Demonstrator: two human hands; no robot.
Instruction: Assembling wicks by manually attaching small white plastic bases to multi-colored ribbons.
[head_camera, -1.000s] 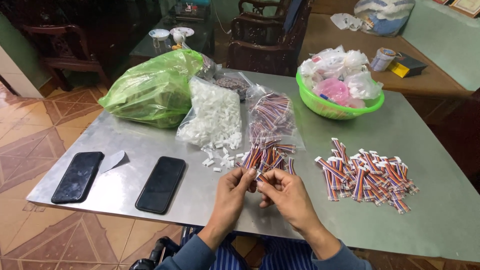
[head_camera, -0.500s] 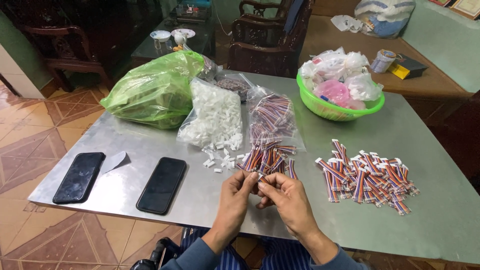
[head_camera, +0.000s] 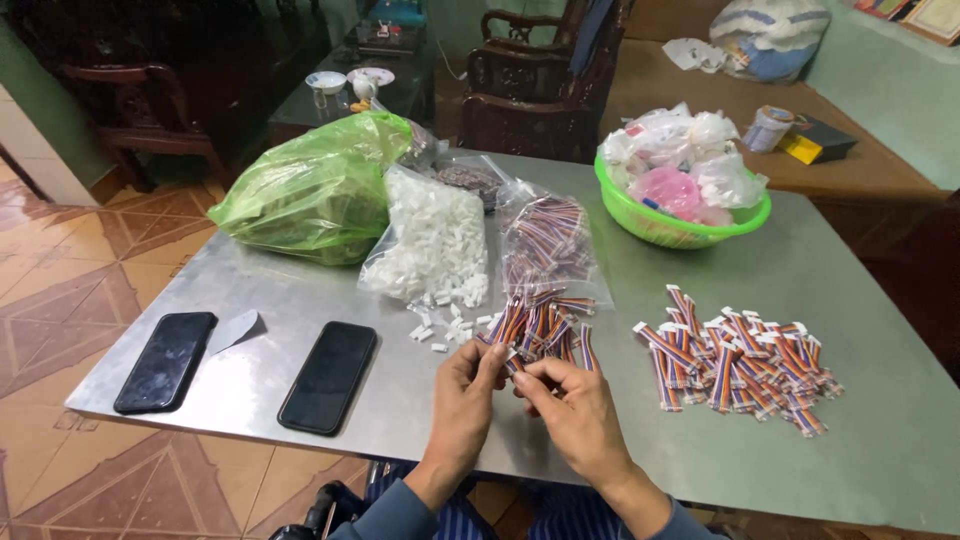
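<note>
My left hand (head_camera: 466, 392) and my right hand (head_camera: 573, 402) meet near the front edge of the metal table (head_camera: 300, 300), both pinching one short striped cable piece (head_camera: 514, 358) with a white end. Just beyond my fingers lies a loose heap of the same striped cable pieces (head_camera: 540, 325). Small white connectors (head_camera: 435, 328) are scattered to the left of that heap. On the right sits a larger pile of cable pieces with white ends (head_camera: 735, 358).
A clear bag of white connectors (head_camera: 432, 240), a clear bag of striped cables (head_camera: 547, 240) and a green bag (head_camera: 315, 190) lie at the back. A green basin of plastic bags (head_camera: 680, 190) stands back right. Two black phones (head_camera: 328, 375) (head_camera: 166, 360) lie left.
My hands have stayed at the same spot, with only small finger movements on the cable piece. Nothing else on the table has moved.
</note>
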